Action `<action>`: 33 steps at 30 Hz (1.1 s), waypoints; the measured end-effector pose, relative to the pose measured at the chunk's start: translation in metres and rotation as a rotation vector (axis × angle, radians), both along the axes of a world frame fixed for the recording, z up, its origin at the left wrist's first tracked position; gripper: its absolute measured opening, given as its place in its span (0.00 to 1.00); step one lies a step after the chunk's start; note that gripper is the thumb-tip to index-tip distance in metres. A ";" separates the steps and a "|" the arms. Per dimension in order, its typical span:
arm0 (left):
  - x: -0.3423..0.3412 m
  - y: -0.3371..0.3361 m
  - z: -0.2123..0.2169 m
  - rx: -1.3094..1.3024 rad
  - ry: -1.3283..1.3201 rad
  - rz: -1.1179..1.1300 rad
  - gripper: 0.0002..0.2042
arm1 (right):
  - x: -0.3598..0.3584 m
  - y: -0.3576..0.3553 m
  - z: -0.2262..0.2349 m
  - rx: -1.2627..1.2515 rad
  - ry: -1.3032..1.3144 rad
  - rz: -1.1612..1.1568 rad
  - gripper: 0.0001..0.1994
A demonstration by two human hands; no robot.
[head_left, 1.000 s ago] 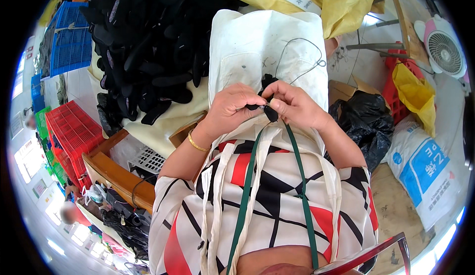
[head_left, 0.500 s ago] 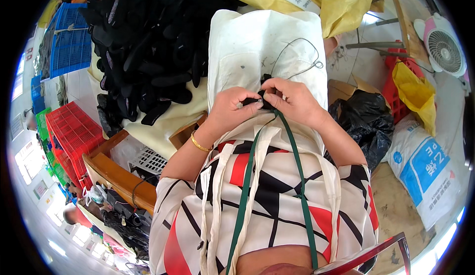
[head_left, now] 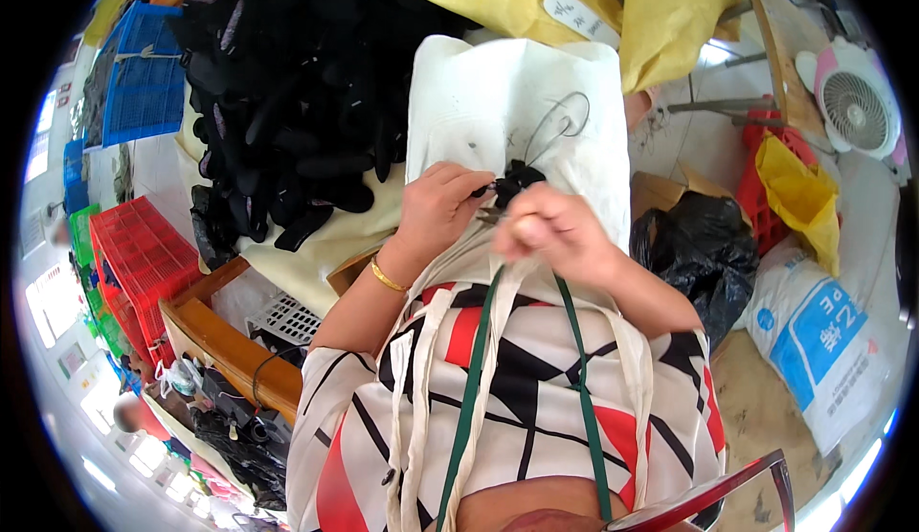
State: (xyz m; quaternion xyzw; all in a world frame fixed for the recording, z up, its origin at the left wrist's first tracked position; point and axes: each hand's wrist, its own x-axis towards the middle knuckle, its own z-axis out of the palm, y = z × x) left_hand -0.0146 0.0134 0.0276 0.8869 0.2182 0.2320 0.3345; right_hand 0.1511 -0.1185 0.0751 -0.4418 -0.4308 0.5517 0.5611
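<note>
Your two hands met just in front of your chest, over a white cloth [head_left: 498, 101] that lay spread across your lap and ran away from you; your left hand [head_left: 438, 211] curled in from the left, its fingers closed on a small black piece [head_left: 512, 181] at the lower middle of that cloth; your right hand [head_left: 546, 230] was bunched beside it, thumb and fingertips pinched together at the same black piece, so that both hands touched it and nearly touched each other; whether a slim tool sat between your fingers could not be told, since the spot was small and partly hidden; a gold bangle [head_left: 386, 275] circled your left wrist; a loop of thin wire [head_left: 560, 122] lay on the cloth just beyond the black piece, up and to the right of it; to your left, a large heap of black moulded parts [head_left: 287, 101] was piled on pale sheeting, touching the cloth's left edge; a red plastic crate [head_left: 139, 259] stood further left and lower, and a blue crate [head_left: 139, 82] above it near the rim; yellow sheeting [head_left: 613, 15] was draped beyond the far end of the cloth; a black plastic bag [head_left: 699, 254] sat to your right near your elbow, a white sack with a blue panel [head_left: 823, 331] beyond it, and a small white fan [head_left: 857, 106] at the upper right.
</note>
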 end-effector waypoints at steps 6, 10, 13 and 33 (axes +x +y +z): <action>-0.021 0.029 0.005 0.258 -0.053 0.088 0.13 | 0.105 -0.046 0.040 0.127 0.636 -0.648 0.06; -0.028 0.041 0.010 0.349 -0.067 0.128 0.12 | 0.222 -0.126 0.040 0.408 0.724 -0.919 0.05; -0.034 0.049 0.005 0.445 -0.071 0.138 0.12 | 0.286 -0.189 0.030 0.430 0.343 -1.370 0.11; -0.022 0.038 0.011 0.317 -0.156 0.050 0.16 | 0.257 -0.189 -0.065 -0.393 -0.728 -1.373 0.14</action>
